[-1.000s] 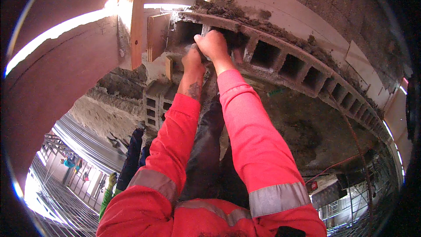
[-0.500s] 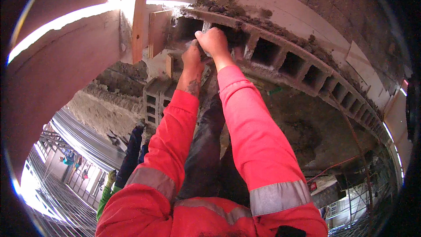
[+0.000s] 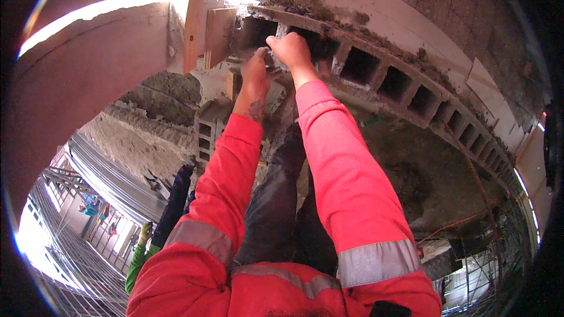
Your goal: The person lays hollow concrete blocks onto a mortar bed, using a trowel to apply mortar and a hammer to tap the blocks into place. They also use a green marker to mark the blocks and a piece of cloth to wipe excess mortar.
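Observation:
Both my hands are raised at the near edge of a row of grey hollow concrete blocks [image 3: 359,66], close to its left end. My right hand [image 3: 292,53] is a closed fist over the wall between two open block cells. Just below and left of it, my left hand [image 3: 254,73] is closed too, thumb side up, with grey smears on the wrist. Whatever either hand grips is hidden by the fingers or too small to make out. A short wooden board [image 3: 217,36] stands upright at the row's end, left of my hands.
An upright timber post [image 3: 195,20] stands beside a pale panel [image 3: 100,53]. Stacked hollow blocks [image 3: 205,135] sit below my left hand. At lower left, a co-worker's green sleeve [image 3: 136,265] shows near metal bars. Rubble and mortar lie along the block row.
The view has shifted slightly, so the block row sits a little further right and higher. My left hand has drawn slightly away from my right hand; both stay closed.

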{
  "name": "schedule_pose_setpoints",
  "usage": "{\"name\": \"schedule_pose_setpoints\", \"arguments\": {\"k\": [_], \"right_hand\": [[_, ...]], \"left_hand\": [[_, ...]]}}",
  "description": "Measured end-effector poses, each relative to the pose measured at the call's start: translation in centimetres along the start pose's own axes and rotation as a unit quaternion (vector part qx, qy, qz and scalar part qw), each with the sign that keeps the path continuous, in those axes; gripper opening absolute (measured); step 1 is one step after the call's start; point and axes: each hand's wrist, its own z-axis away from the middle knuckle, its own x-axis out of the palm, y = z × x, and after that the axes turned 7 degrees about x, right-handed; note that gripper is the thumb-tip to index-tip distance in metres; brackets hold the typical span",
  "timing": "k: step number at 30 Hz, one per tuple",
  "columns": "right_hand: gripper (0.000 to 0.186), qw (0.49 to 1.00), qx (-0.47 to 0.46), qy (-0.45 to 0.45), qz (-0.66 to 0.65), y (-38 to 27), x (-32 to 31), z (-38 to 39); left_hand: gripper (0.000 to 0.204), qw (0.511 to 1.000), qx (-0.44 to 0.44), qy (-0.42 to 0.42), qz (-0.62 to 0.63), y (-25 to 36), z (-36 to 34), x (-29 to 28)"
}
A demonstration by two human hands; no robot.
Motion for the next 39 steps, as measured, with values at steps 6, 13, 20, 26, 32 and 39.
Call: {"name": "schedule_pose_setpoints", "arguments": {"k": [6, 13, 20, 26, 32, 39], "right_hand": [[0.061, 1.0, 0.005, -0.009, 0.023, 0.1, -0.5, 0.7], [0.065, 0.999, 0.006, 0.035, 0.035, 0.0, -1.6, 2.8], [0.064, 0.98, -0.155, 0.116, -0.053, 5.0, -3.1, 15.5], [0.051, 0.995, -0.029, 0.091, 0.002, 15.4, -5.4, 25.9], [0.049, 0.994, 0.053, 0.07, 0.063, 23.7, -6.4, 31.0], [0.047, 0.98, 0.165, 0.074, 0.082, 26.2, -10.9, 35.7]], "left_hand": [[0.026, 0.996, -0.071, 0.04, 0.031, 0.4, -0.2, 0.2], [0.024, 0.996, -0.053, 0.015, 0.065, 0.7, 0.2, 0.7], [0.027, 0.997, -0.069, 0.042, -0.016, 2.5, 2.1, 1.1], [0.041, 0.99, -0.099, -0.001, -0.098, 3.1, 3.4, 1.3], [0.066, 0.804, 0.18, 0.073, -0.563, -3.9, 3.4, -12.0], [0.059, 0.763, 0.095, 0.027, -0.639, -3.0, 14.6, -10.6]]}}
